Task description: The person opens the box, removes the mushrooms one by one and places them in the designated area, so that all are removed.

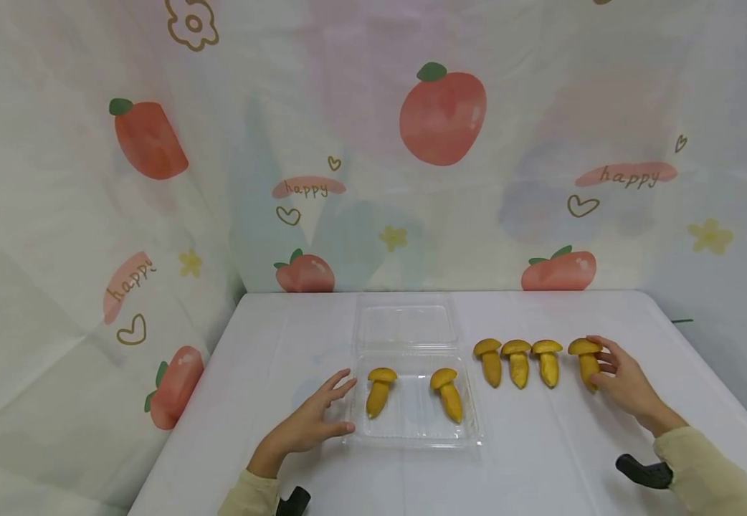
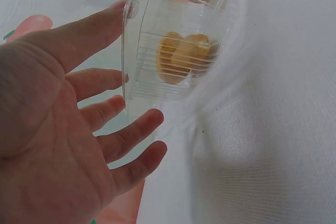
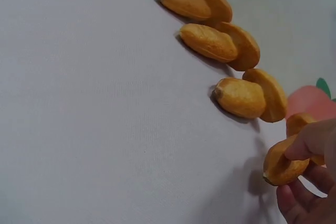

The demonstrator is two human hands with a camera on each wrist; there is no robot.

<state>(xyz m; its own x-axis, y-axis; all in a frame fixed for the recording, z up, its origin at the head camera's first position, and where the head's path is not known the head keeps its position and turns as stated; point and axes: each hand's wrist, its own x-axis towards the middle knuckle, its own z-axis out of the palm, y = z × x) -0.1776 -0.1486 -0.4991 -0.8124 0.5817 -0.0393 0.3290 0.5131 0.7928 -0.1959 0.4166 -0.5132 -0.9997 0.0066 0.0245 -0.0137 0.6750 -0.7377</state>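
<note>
My right hand (image 1: 625, 380) holds a yellow mushroom (image 1: 584, 358) by its cap and stem, at the right end of a row. In the right wrist view the thumb presses on the stem of that mushroom (image 3: 283, 163), with fingers behind it. Three more mushrooms (image 1: 518, 363) lie side by side to its left. My left hand (image 1: 309, 419), fingers spread, is at the left rim of a clear plastic clamshell box (image 1: 412, 430). Two mushrooms lie apart inside the box, one at left (image 1: 380, 393) and one at right (image 1: 447, 395). In the left wrist view the thumb (image 2: 89, 38) reaches the box's rim.
The box's lid (image 1: 407, 326) is folded open toward the back of the white table (image 1: 528, 459). A printed cloth (image 1: 360, 129) hangs behind and at the left. Black straps (image 1: 644, 473) show at the wrists.
</note>
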